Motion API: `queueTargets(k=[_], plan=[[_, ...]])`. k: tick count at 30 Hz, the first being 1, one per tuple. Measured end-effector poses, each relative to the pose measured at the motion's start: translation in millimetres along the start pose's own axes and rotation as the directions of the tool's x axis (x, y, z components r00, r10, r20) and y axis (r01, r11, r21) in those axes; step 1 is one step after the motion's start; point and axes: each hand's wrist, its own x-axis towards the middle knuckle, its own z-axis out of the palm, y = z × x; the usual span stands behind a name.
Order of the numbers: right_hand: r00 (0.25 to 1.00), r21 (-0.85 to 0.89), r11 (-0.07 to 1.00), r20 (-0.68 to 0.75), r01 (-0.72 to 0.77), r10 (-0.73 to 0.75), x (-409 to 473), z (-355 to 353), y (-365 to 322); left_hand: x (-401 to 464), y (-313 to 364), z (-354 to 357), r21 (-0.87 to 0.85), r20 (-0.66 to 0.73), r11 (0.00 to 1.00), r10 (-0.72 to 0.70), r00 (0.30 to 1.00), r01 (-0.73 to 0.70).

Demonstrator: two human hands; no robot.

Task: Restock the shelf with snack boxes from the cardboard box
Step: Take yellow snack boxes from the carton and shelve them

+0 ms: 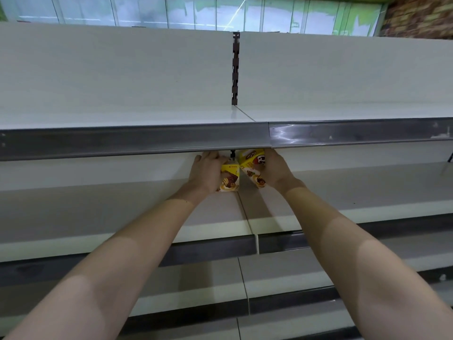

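Both arms reach deep into the middle shelf (343, 185), at the centre of the frame, and each hand carries one yellow snack box toward the back panel. The left hand (206, 170) wraps its fingers over the top and far side of the left snack box (230, 177), which stands roughly upright with its base at or just above the shelf board. The right hand (275, 169) holds the right snack box (253, 168) from its outer side; this box is tilted, its top leaning toward the right of the frame and its lower corner pointing down at the seam between the two shelf boards. Each grip is closed around its box, though the fingertips are hidden under the grey rail (137, 141) of the upper shelf.

The boxes sit just beside each other, on either side of the dark slotted upright (235, 69), apparently so that the row starts from the back and the centre. The tilt of the right box suggests it is not yet seated; it probably needs to be levelled and slid back until it is flush with its neighbour.

The cardboard box that supplies the stock is not in view. The other shelves in the frame show no product, so the restocking looks to be at an early stage.
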Motion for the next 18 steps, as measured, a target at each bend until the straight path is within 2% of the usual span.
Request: queueTargets(k=[4,7,9,11,13,18], plan=[[1.0,-0.1,0.995,-0.018,-0.024,0.022,0,1,0,1,-1,4,-0.004,0.043,1.0,0.008,0.999,-0.008],[0.999,-0.166,0.985,-0.022,0.036,-0.04,1,1,-1,4,1,2,0.074,0.057,0.997,-0.011,0.998,0.006],[0.99,-0.312,0.941,-0.018,0.129,-0.142,1,5,1,3,2,1,0.134,0.038,0.991,-0.03,0.999,0.025],[0.981,-0.515,0.842,-0.013,0.161,-0.196,-2,10,-2,2,0,2,0.155,0.008,0.986,-0.059,0.998,0.057],[0.987,-0.58,0.807,-0.033,0.111,-0.16,-5,14,-10,2,-1,3,0.161,-0.011,0.984,-0.079,0.997,0.08],[0.995,-0.514,0.857,-0.103,-0.048,-0.006,-1,24,-16,4,-6,6,0.104,0.007,0.993,-0.054,0.998,0.053]])
